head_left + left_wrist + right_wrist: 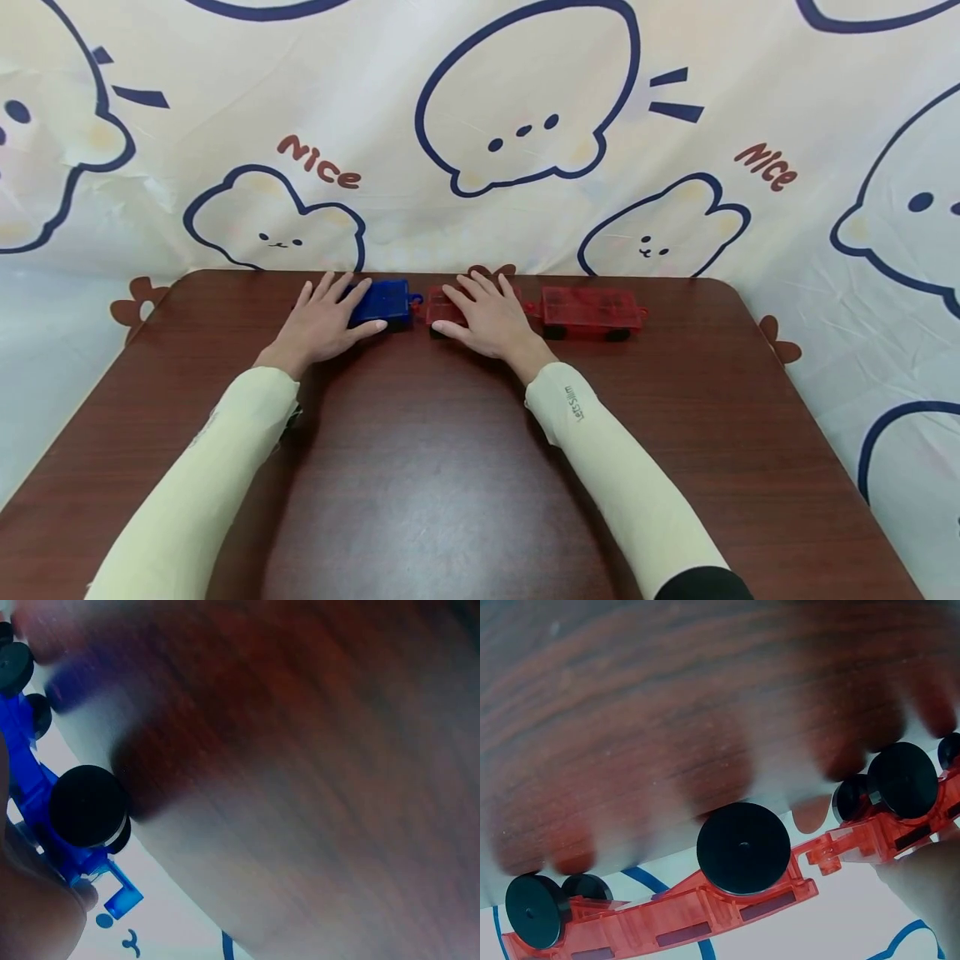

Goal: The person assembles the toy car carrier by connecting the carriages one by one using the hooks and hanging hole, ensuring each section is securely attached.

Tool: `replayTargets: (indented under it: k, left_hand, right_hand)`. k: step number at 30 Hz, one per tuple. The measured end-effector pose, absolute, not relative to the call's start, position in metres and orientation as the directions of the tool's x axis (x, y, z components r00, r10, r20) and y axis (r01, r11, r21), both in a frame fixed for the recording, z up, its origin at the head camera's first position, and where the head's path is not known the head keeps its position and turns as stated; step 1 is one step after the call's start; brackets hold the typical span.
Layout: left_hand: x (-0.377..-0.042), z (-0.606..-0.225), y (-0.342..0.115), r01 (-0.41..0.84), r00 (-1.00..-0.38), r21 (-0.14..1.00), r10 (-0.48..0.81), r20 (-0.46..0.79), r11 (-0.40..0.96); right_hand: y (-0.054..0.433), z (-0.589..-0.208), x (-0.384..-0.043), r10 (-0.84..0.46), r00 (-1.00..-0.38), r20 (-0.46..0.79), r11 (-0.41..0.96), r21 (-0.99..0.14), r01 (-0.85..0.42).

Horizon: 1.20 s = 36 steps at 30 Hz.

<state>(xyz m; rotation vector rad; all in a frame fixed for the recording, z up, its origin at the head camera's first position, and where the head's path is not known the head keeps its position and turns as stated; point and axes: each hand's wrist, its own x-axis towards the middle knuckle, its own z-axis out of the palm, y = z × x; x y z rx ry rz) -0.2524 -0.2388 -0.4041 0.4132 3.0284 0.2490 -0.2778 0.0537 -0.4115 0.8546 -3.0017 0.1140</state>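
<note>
Three see-through toy train cars with black wheels stand in a row near the table's far edge. My left hand (321, 323) lies over the blue car (384, 302), fingers spread and pointing away, thumb along its near side. The left wrist view shows the blue car's black wheel (86, 806) and a free hook (126, 898) at its outer end. My right hand (491, 318) lies spread over the middle red car (439, 307), covering most of it. Beside that hand stands the right red car (592, 310), untouched, its hook meeting the middle car's.
The brown wooden table (420, 467) has rounded far corners. Right behind the cars hangs a pale cloth (480, 225) with cartoon outlines and lettering. My pale sleeves (202, 475) stretch across the tabletop on both sides.
</note>
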Motion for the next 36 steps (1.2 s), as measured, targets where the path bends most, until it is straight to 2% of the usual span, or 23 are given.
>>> replayTargets:
  k: [10,18,36]
  left_hand:
    - [-0.256,-0.408,-0.237,0.270,-0.957,0.106,0.279,-0.076,0.957]
    - [-0.256,-0.411,-0.240,0.303,-0.949,0.101,0.309,-0.056,0.948]
    - [-0.252,-0.412,-0.259,0.318,-0.945,0.208,0.327,-0.010,0.925]
  right_hand:
    - [0.054,-0.414,-0.280,-0.505,-0.863,-0.005,0.863,-0.038,-0.504]
    - [0.054,-0.419,-0.282,-0.491,-0.871,-0.026,0.871,0.016,-0.492]
    - [0.050,-0.418,-0.280,-0.497,-0.868,-0.019,0.867,0.040,-0.497]
